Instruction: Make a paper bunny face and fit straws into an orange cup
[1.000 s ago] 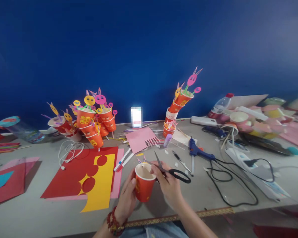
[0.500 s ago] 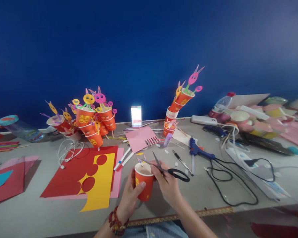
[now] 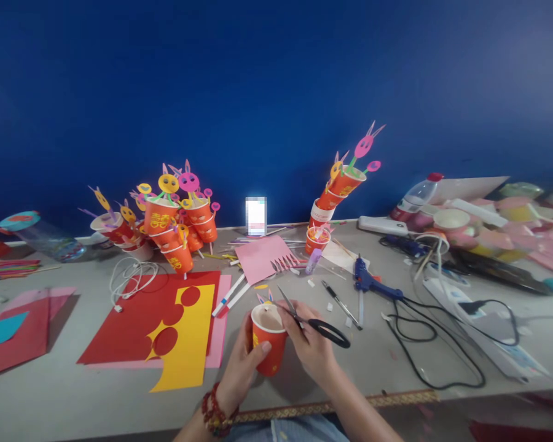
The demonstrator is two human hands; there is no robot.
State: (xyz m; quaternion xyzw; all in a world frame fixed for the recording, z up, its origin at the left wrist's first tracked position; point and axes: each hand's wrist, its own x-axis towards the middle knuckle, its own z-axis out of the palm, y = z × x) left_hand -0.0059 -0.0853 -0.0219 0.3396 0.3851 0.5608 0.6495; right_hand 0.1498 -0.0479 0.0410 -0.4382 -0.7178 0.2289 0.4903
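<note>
My left hand [image 3: 245, 356] is wrapped around a red paper cup [image 3: 270, 351] with gold print, its open top tilted toward me. Small rabbit-like ears [image 3: 265, 297] stick up behind the far rim. At the cup's right rim, my right hand [image 3: 308, 337] is closed around black-handled scissors [image 3: 325, 328], whose blades point up and to the left, away from the cup. The right thumb and fingers also touch the rim; whether they pinch something small there is hidden.
Yellow cut-out paper [image 3: 188, 350] lies over red sheets [image 3: 115, 331] on the left. A blue glue gun [image 3: 375, 283], a pen [image 3: 341, 305] and a power strip [image 3: 488, 331] are to the right. Stacked cup figures [image 3: 170, 227] stand at the back, near a lit phone [image 3: 256, 216].
The view has shifted slightly. The scissors have tilted a little in my right hand, their tips moving left and up. My left hand keeps the same hold on the cup.
</note>
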